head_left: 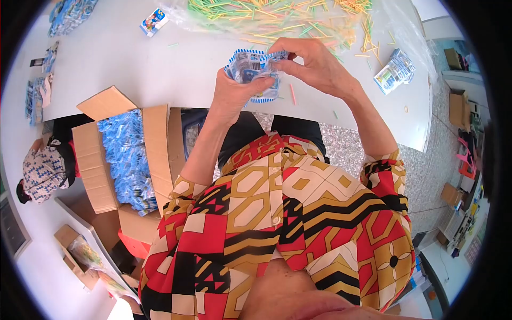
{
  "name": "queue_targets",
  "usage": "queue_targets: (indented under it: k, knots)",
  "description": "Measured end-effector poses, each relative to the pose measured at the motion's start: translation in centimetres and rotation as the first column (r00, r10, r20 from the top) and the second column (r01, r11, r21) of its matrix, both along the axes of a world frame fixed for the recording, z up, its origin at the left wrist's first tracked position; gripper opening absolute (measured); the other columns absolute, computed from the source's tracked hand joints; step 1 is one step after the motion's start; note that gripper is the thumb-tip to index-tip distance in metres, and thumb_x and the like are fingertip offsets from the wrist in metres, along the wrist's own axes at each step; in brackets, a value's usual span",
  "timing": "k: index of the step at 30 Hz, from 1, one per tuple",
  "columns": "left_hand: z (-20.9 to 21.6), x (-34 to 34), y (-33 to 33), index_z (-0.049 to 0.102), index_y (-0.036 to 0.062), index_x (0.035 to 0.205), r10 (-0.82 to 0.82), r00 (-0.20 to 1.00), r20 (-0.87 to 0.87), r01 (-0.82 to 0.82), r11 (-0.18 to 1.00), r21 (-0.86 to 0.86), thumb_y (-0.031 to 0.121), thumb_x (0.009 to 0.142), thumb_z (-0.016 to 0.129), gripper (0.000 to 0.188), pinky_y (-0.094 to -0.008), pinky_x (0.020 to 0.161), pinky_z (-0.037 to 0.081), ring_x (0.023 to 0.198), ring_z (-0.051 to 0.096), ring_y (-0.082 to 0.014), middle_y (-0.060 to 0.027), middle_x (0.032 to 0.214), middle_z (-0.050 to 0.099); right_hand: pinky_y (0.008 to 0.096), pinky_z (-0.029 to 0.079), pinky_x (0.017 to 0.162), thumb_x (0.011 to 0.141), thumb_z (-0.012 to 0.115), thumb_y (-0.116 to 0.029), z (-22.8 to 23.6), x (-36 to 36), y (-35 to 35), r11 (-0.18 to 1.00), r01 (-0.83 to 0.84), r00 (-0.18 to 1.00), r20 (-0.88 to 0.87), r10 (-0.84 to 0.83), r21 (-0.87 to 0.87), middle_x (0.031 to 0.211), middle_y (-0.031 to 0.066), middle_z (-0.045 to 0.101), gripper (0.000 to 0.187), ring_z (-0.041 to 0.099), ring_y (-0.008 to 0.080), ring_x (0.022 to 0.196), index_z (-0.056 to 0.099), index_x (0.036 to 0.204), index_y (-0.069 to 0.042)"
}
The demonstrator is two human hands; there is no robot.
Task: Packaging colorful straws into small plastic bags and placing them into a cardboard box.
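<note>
Over the near part of the white table I hold a small clear plastic packet [246, 65] with blue-striped edges and blue print. My left hand [233, 96] grips its lower left side, thumb laid across the front. At the packet's upper right corner, the fingers of my right hand [312, 63] pinch the striped edge. What lies inside the packet I cannot make out. Just right of it, a pink stick [292, 94] lies on the table. Further right rests a similar blue-striped packet [395, 71].
Many thin coloured sticks [277, 18] are heaped on clear plastic sheeting at the far side. A small printed box [154, 22] lies far left. An open cardboard box [96, 165] full of blue packets [127, 154] stands left of me. Another person [50, 168] works beyond it.
</note>
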State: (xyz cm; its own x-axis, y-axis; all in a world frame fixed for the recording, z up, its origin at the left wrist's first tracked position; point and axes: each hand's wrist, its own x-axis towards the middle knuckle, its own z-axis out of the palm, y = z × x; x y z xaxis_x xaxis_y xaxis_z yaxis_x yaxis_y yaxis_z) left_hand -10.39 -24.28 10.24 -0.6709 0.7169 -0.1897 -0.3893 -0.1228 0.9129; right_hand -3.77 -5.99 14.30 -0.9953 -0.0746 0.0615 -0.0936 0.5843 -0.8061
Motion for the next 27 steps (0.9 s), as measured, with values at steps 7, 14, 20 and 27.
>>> queue_targets:
  k: [7,14,20,27]
  knots:
    - [-0.8,0.4,0.0,0.064,0.0016,0.091,0.144,0.99,0.013,-0.144,0.989,0.027,0.003,0.069,0.075,0.025,-0.0245,0.064,0.049,0.07,0.06,-0.0092,-0.0041,0.082,0.065,0.0252,0.046,0.067,0.07,0.07,-0.002,1.3,0.5,-1.2,0.991,0.126,0.946,-0.306,-0.108,0.042,0.102,0.0035,0.058,0.028,0.055,0.0153,0.078,0.062,0.097,-0.006]
    - [-0.3,0.3,0.1,0.063,0.0013,0.089,0.188,0.982,0.013,-0.188,0.981,0.047,0.002,0.069,0.074,0.022,-0.0239,0.064,0.048,0.068,0.06,-0.0092,-0.004,0.08,0.065,0.0286,0.049,0.065,0.07,0.07,-0.003,1.4,0.7,-1.8,0.949,0.098,0.883,-0.466,0.056,0.3,0.098,0.0064,0.059,0.019,0.059,0.0214,0.081,0.062,0.086,-0.005]
    - [-1.1,0.8,-0.7,0.062,0.0014,0.087,0.198,0.977,-0.08,-0.2,0.98,-0.019,-0.001,0.069,0.072,0.02,-0.0206,0.061,0.046,0.068,0.056,-0.0052,-0.0005,0.078,0.064,0.0324,0.05,0.06,0.074,0.066,-0.004,1.4,0.9,-2.7,0.96,-0.063,0.949,-0.28,0.142,0.273,0.09,0.0082,0.061,0.014,0.061,0.0262,0.073,0.06,0.087,-0.003]
    - [-0.8,0.4,-1.2,0.063,0.0006,0.092,0.288,0.957,-0.025,-0.287,0.957,0.04,0.002,0.071,0.073,0.024,-0.0226,0.065,0.048,0.072,0.059,-0.0078,-0.0036,0.083,0.065,0.0247,0.045,0.059,0.082,0.059,-0.003,1.4,-1.7,-3.0,0.993,-0.005,0.969,-0.246,-0.025,-0.122,0.085,0.0041,0.061,0.009,0.056,0.015,0.066,0.059,0.09,0.0]
